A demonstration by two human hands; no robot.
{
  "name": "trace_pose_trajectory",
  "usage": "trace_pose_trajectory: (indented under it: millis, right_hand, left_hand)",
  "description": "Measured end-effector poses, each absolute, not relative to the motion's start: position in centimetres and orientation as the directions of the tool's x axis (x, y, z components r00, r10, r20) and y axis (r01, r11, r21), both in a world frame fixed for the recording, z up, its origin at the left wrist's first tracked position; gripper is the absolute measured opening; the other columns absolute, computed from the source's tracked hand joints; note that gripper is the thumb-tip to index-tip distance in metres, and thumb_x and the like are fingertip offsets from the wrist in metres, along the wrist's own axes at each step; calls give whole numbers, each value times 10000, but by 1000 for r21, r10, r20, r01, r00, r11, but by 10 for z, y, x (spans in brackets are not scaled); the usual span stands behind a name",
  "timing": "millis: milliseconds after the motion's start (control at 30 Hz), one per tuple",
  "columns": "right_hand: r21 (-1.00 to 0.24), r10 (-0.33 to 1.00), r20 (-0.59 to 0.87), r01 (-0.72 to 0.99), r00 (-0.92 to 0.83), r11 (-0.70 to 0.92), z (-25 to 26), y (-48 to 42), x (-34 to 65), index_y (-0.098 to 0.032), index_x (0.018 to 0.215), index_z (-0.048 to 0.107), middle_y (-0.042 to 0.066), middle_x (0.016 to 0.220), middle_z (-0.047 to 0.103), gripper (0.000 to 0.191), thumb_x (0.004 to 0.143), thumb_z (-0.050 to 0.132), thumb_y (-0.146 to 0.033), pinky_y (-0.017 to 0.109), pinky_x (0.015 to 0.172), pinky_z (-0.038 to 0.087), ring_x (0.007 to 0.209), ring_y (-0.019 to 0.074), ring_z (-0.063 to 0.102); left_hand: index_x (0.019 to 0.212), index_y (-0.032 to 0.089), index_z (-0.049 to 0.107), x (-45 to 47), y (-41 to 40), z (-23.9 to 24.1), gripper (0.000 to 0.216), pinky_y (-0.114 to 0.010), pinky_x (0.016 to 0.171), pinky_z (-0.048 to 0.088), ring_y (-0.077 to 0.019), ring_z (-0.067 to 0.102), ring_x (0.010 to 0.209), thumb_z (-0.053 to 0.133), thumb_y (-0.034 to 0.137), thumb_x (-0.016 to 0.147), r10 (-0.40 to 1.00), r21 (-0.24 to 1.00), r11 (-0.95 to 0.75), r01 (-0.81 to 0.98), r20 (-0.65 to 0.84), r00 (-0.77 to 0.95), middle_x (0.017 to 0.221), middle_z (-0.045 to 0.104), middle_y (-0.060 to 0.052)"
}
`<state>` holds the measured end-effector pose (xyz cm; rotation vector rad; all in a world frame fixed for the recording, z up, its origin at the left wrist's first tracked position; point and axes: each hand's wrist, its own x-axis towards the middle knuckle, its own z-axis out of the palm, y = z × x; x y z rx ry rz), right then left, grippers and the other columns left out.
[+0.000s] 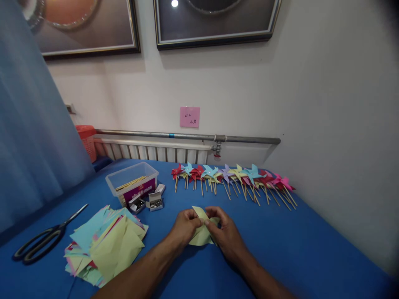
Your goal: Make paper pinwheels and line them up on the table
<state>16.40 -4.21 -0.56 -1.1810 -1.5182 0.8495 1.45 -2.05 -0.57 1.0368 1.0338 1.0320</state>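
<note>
A pale yellow paper pinwheel (201, 237) is held between my two hands above the blue cover. My left hand (186, 224) pinches its left side, thumb at the centre. From the right, my right hand (225, 230) grips the paper, its thumb meeting the other near the middle. The folds under the fingers are partly hidden. Left of my hands lies a pile of coloured paper sheets (116, 251), yellow on top. Beyond it stand small open boxes of metal pins (155, 202) and a clear plastic box (132, 169) with wooden sticks (131, 182) in it.
Black-handled scissors (46, 241) lie at the far left. Finished-looking pinwheels on sticks (227, 172) form a row at the back right. Behind the blue-covered table (280, 249) are a radiator (149, 151), a metal pipe (193, 136) and the wall. A blue curtain (34, 124) hangs left.
</note>
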Motion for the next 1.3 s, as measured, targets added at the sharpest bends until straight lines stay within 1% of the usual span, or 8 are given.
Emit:
trace_pose_trajectory:
  millis: [167,333,533,667,800,933,1067,1300]
  right_hand:
    - [-946,964,238,198,-116,258,-8,-43,166,-205,1009,699,29,860,716,242,883,570,-367,277,657,468,714,187,620]
    - [-944,964,247,203,-95,261,-7,-43,167,-203,1021,715,29,820,716,296,888,570,-424,285,688,477,752,205,634]
    - [-945,972,212,230,-105,231,-10,-39,167,-193,991,687,42,913,725,255,844,594,-379,292,702,487,786,208,644]
    - [-934,975,215,280,-55,221,-17,-35,168,-185,1053,664,63,970,712,300,833,595,-378,319,750,498,861,229,652]
    - [-935,982,184,302,-40,188,-20,-33,168,-180,1025,658,64,937,708,282,836,572,-372,315,707,491,827,223,645]
    - [-941,985,168,292,-36,171,-18,-34,166,-188,964,654,34,863,695,235,833,561,-361,289,646,473,735,193,629]
    - [-955,985,171,248,4,164,-16,-34,163,-199,914,646,6,807,660,198,786,590,-339,271,602,462,680,175,614]
    - [-979,987,146,154,62,135,-24,-29,164,-194,966,630,23,870,651,282,724,648,-337,283,613,483,710,183,614]
  left_hand:
    - [628,159,546,16,-20,-8,216,-227,455,341,-94,457,434,715,277,560,970,975,176,-133,-149,191,515,554,14]
    - [635,163,541,15,-19,-11,205,-224,461,343,-94,461,444,698,280,577,970,977,175,-124,-149,193,527,560,16]
    - [629,163,537,14,-16,-15,249,-212,476,319,-81,435,446,749,290,603,970,977,179,-117,-155,189,506,525,42]
    - [616,169,526,14,-14,-18,268,-218,470,307,-78,411,431,753,311,606,971,979,170,-115,-146,188,489,505,47]
    - [609,177,518,15,-15,-18,272,-228,458,305,-85,408,427,742,330,592,974,982,162,-91,-145,171,490,510,42]
    - [606,176,524,16,-16,-15,297,-229,464,310,-87,411,434,761,354,587,976,985,160,-71,-147,158,487,509,40]
    - [591,174,517,16,-17,-12,366,-225,463,301,-85,422,439,806,396,554,976,983,161,-85,-146,163,490,516,36]
    - [578,178,501,16,-20,-8,432,-223,451,282,-72,402,427,831,445,499,968,978,164,-125,-136,210,486,517,38]
